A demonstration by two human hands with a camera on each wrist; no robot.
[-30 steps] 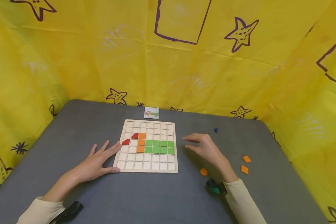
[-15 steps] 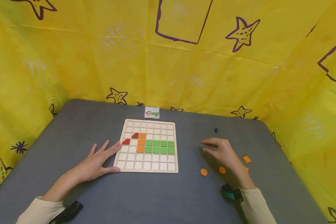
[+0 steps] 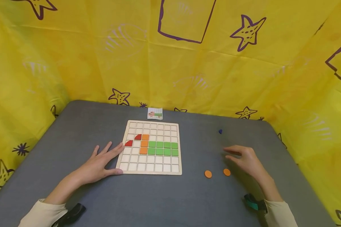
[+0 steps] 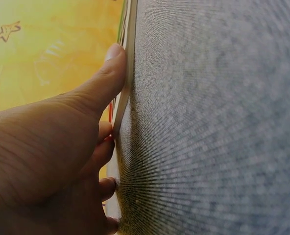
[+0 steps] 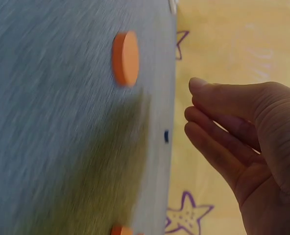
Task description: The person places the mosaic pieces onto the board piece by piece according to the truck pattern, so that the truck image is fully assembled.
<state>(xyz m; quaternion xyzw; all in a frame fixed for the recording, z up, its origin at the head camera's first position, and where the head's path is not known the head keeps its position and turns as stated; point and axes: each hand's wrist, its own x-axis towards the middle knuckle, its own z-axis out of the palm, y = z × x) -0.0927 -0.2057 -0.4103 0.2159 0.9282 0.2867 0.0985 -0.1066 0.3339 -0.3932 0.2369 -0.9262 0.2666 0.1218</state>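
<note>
My left hand [image 3: 96, 165] rests at the left side of a wooden grid board [image 3: 158, 167], fingers spread, with thumb and index finger touching its edge. In the left wrist view the thumb [image 4: 106, 73] lies along the board's rim. Set in the grid are two red quarter-round tiles [image 3: 129, 143], a column of orange square tiles [image 3: 144, 143] and two rows of green square tiles [image 3: 167, 148]. My right hand [image 3: 245, 160] hovers over the table's right side, fingers loosely bent, holding nothing. Near it lie two orange round tiles [image 3: 226, 172].
A small printed card [image 3: 155, 113] lies behind the board. A small dark blue piece [image 3: 220, 131] sits farther back on the right. Another orange piece [image 5: 120, 230] shows at the right wrist view's bottom edge. Yellow patterned cloth [image 3: 170, 63] surrounds the grey table [image 3: 159, 201].
My right hand has moved away from the board to the right, uncovering a second orange round tile and covering the orange squares there. The left hand stays on the board.
</note>
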